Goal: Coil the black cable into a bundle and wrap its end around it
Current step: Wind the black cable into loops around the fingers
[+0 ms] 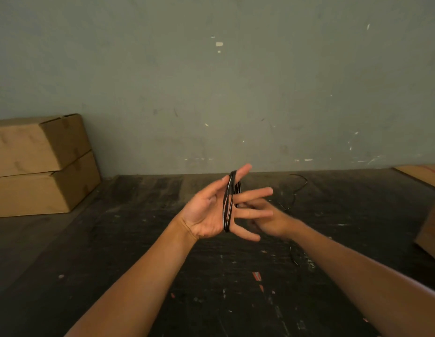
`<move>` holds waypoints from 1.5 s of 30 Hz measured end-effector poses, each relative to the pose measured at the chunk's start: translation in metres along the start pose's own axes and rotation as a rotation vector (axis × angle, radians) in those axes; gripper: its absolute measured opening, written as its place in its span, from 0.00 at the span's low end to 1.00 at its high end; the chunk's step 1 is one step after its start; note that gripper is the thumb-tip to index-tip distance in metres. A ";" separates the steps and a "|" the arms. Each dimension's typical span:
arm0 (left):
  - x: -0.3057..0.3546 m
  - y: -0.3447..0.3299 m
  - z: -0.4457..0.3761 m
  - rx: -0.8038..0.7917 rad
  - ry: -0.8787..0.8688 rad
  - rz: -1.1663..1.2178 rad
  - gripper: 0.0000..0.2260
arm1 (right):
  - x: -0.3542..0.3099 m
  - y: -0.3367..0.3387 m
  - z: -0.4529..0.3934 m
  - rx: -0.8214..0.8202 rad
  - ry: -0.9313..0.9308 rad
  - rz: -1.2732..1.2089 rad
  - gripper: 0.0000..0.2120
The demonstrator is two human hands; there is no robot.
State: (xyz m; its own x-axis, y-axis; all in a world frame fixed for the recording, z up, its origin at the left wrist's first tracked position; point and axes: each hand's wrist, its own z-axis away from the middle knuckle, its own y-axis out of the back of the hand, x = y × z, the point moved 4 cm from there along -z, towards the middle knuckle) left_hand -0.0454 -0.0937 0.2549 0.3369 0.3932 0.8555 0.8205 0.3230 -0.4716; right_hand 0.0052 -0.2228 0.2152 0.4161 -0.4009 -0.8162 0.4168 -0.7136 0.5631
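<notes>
Both of my bare forearms reach in from the bottom edge over a dark, scuffed table (162, 276), and my two hands meet above its middle. My left hand (211, 212) is held up with the palm turned toward me and the fingers spread wide and straight, not clenched. Looped around those four fingers is the black cable (228, 205), wound in several turns that run from the tip of the forefinger down past the little finger; I cannot count the turns exactly, as the strands overlap. My right hand (267, 217) sits just behind the left one, blurred, its fingers curled near the far side of the coil; whether they pinch the cable I cannot tell. One loose length of the same cable trails behind my right hand across the table toward the far edge, and a further stretch shows on the tabletop by my right forearm. Two closed cardboard boxes (41, 164) stand stacked one on the other at the left, against the grey-green wall (211, 81); their contents are hidden. At the right edge, part of a third cardboard box (430, 227) shows, cut off by the frame, and beyond it lies a flat cardboard sheet (423, 173).
</notes>
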 end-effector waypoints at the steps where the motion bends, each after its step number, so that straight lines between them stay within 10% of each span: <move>1: 0.002 0.000 -0.001 0.004 -0.013 0.008 0.20 | 0.005 -0.011 0.002 -0.001 -0.037 -0.014 0.09; 14: 0.017 0.024 0.003 0.228 -0.087 -0.017 0.20 | -0.008 -0.088 0.030 -0.087 -0.048 -0.225 0.15; 29: -0.011 0.058 0.022 0.440 0.055 -0.109 0.22 | -0.100 0.010 0.022 0.015 0.173 0.555 0.11; 45: -0.019 0.014 0.022 0.094 0.142 -0.031 0.22 | -0.095 0.066 -0.010 0.163 0.247 0.450 0.06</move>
State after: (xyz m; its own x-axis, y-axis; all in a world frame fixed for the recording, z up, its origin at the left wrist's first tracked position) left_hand -0.0504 -0.0772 0.2274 0.3792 0.2582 0.8885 0.7872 0.4147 -0.4565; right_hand 0.0013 -0.2264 0.3315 0.7108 -0.5543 -0.4330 0.0309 -0.5904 0.8065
